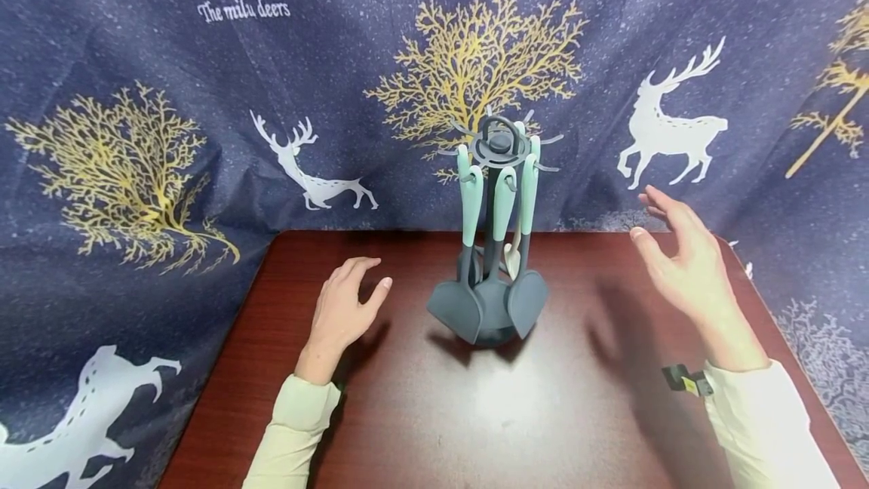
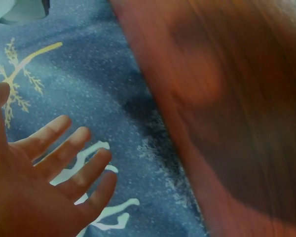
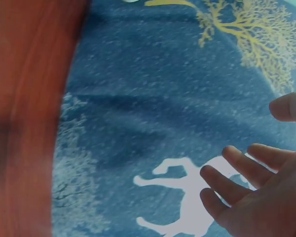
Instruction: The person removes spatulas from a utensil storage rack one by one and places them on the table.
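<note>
A dark grey utensil rack (image 1: 500,143) stands upright on the table with kitchen utensils hung from its hooks. Their handles (image 1: 504,206) are mint green, and broad dark grey heads, among them a turner (image 1: 456,311), face the front. A small cream-coloured utensil (image 1: 512,259) hangs behind, partly hidden. To the left of the rack, over the table, is my left hand (image 1: 345,304), holding nothing; its fingers look spread in the left wrist view. My right hand (image 1: 687,270) is raised on the other side, thumb apart from the fingers, with nothing in it. Both hands are apart from the rack.
The dark red-brown wooden table (image 1: 407,406) ends just behind the rack. Beyond its back and side edges hangs a blue cloth (image 1: 326,44) printed with white deer and golden trees. A small dark device (image 1: 687,381) sits at the right cuff.
</note>
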